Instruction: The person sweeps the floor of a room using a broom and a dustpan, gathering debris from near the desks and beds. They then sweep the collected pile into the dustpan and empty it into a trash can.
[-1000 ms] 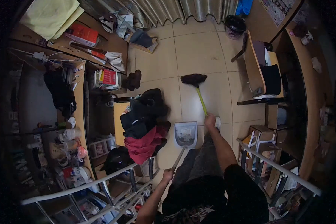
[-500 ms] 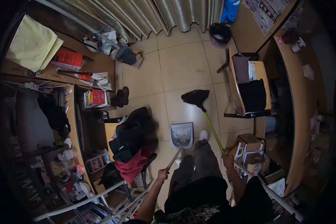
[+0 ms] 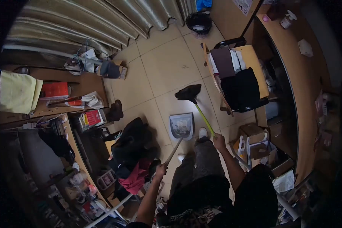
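My left hand [image 3: 161, 170] is closed around the long handle of a grey dustpan [image 3: 181, 126]. The pan rests on the tiled floor just ahead of my feet, with some debris visible inside it. In my right hand [image 3: 219, 142] is the green handle of a broom [image 3: 188, 93]. Its dark head is on or close to the floor, beyond the dustpan and apart from it; exact contact with the tiles cannot be told.
On the left stands a chair piled with dark and red clothes [image 3: 135, 175], near brown boots [image 3: 115, 110]. A wooden chair [image 3: 250, 57] with folded cloth is at right, above cardboard boxes [image 3: 254, 131]. A black-lined bin [image 3: 198, 23] stands by the curtain [image 3: 102, 19].
The view has turned, so the room appears tilted. My right hand and the broom have shifted up and left in view. Both hands keep their grip.
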A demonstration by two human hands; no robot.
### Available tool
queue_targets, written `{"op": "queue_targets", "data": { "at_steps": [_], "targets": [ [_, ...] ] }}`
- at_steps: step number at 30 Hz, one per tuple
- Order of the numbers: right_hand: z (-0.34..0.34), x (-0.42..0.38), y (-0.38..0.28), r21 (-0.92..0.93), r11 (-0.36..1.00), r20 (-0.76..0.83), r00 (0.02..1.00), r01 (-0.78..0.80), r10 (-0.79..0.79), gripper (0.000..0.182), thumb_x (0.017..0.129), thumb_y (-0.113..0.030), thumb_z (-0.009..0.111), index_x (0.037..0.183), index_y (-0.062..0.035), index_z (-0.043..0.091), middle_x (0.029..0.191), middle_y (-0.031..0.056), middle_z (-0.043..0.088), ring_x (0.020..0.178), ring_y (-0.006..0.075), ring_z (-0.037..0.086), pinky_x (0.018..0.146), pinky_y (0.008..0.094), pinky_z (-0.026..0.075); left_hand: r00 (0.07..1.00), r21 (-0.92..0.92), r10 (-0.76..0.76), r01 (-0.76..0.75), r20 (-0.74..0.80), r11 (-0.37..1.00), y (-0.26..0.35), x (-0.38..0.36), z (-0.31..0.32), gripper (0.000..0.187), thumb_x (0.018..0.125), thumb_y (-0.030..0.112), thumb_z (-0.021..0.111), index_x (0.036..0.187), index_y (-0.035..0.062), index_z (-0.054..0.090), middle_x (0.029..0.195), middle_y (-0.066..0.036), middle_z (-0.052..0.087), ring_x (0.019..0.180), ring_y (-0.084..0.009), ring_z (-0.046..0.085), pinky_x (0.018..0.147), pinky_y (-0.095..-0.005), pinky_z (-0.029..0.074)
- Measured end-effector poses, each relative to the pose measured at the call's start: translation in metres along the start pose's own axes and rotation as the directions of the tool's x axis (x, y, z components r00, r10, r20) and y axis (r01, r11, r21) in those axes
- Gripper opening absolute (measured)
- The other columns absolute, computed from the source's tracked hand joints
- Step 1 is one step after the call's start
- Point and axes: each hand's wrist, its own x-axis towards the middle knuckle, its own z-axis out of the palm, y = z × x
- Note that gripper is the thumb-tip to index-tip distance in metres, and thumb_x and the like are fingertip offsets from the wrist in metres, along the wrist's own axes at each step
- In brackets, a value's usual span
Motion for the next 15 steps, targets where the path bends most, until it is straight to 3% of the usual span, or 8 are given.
{"op": "queue_targets", "data": {
  "at_steps": [1, 3, 4, 6, 9, 12, 14, 15],
  "targets": [
    [-0.002, 0.019, -0.038, 0.024, 0.999, 0.041, 0.999, -0.022, 0.021, 0.022, 0.071, -0.007, 0.051, 0.091, 0.0009, 0.055, 0.078, 0.0219, 0.055, 0.075, 0.0320, 0.055, 0.063, 0.0380, 0.044, 1.000, 0.031, -0.025, 0.025, 0.010, 0.999, 0.012, 0.001, 0.002, 0.033, 0.073, 0.035, 0.054, 0.070, 0.0019, 0.054, 0.055, -0.005, 0.047, 0.038, -0.0094, 0.038, 0.032, -0.0231, 0.030],
    [0.020, 0.054, -0.069, 0.011, 1.000, -0.024, 0.999, -0.021, 0.022, 0.019, 0.070, -0.011, 0.052, 0.086, -0.0006, 0.056, 0.073, 0.0203, 0.056, 0.070, 0.0335, 0.055, 0.062, 0.0382, 0.044, 0.999, 0.081, -0.044, 0.041, 0.030, 0.996, 0.022, 0.004, 0.006, 0.032, 0.073, 0.034, 0.054, 0.071, 0.0026, 0.054, 0.055, -0.005, 0.047, 0.038, -0.0094, 0.038, 0.032, -0.0231, 0.030],
    [0.031, 0.063, -0.080, -0.010, 0.998, -0.007, 0.998, -0.055, 0.055, 0.018, 0.069, -0.012, 0.053, 0.083, -0.0009, 0.056, 0.072, 0.0199, 0.056, 0.069, 0.0338, 0.055, 0.061, 0.0380, 0.044, 0.996, 0.031, 0.026, -0.029, 0.089, 0.999, 0.017, 0.014, 0.006, 0.031, 0.073, 0.033, 0.054, 0.070, 0.0024, 0.054, 0.055, -0.005, 0.047, 0.037, -0.0095, 0.038, 0.032, -0.0235, 0.030],
    [0.037, 0.060, -0.112, 0.054, 0.998, -0.100, 0.994, 0.040, -0.034, 0.018, 0.069, -0.013, 0.052, 0.082, -0.0018, 0.056, 0.072, 0.0195, 0.056, 0.070, 0.0331, 0.055, 0.061, 0.0384, 0.044, 0.982, -0.009, 0.110, -0.110, 0.157, 0.994, 0.013, 0.038, 0.007, 0.030, 0.073, 0.032, 0.054, 0.070, 0.0021, 0.053, 0.055, -0.004, 0.047, 0.037, -0.0095, 0.037, 0.032, -0.0239, 0.030],
    [0.024, 0.026, -0.139, 0.144, 0.986, -0.032, 0.996, -0.080, 0.085, 0.019, 0.069, -0.012, 0.053, 0.085, -0.0023, 0.055, 0.074, 0.0188, 0.056, 0.072, 0.0327, 0.055, 0.062, 0.0386, 0.044, 0.989, -0.049, 0.009, -0.002, 0.149, 0.999, 0.030, 0.043, 0.014, 0.031, 0.072, 0.032, 0.055, 0.068, 0.0014, 0.053, 0.055, -0.004, 0.047, 0.037, -0.0097, 0.036, 0.033, -0.0253, 0.029],
    [0.023, -0.016, -0.138, 0.233, 0.969, -0.122, 0.986, -0.083, 0.114, 0.022, 0.069, -0.012, 0.053, 0.088, -0.0025, 0.055, 0.077, 0.0186, 0.056, 0.075, 0.0326, 0.054, 0.064, 0.0383, 0.044, 0.987, 0.051, 0.039, -0.048, 0.155, 0.998, 0.094, 0.009, 0.037, 0.033, 0.071, 0.033, 0.055, 0.066, 0.0011, 0.051, 0.054, -0.004, 0.046, 0.038, -0.0102, 0.037, 0.034, -0.0262, 0.029],
    [0.018, -0.037, -0.149, 0.330, 0.935, -0.109, 0.979, -0.130, 0.175, 0.023, 0.068, -0.011, 0.054, 0.090, -0.0019, 0.054, 0.080, 0.0193, 0.056, 0.077, 0.0328, 0.054, 0.066, 0.0375, 0.044, 0.971, 0.264, 0.170, -0.211, 0.169, 0.941, 0.100, 0.018, 0.043, 0.026, 0.074, 0.025, 0.050, 0.064, 0.0013, 0.053, 0.051, -0.003, 0.045, 0.039, -0.0118, 0.037, 0.036, -0.0271, 0.030],
    [0.013, -0.045, -0.158, 0.324, 0.935, -0.092, 0.978, -0.146, 0.185, 0.024, 0.068, -0.011, 0.053, 0.091, -0.0020, 0.054, 0.081, 0.0196, 0.056, 0.078, 0.0335, 0.053, 0.066, 0.0379, 0.043, 0.977, 0.272, 0.127, -0.170, 0.169, 0.947, 0.092, 0.044, 0.046, 0.029, 0.073, 0.027, 0.051, 0.068, -0.0013, 0.054, 0.056, -0.006, 0.049, 0.039, -0.0125, 0.038, 0.036, -0.0268, 0.030]
  ]
}}
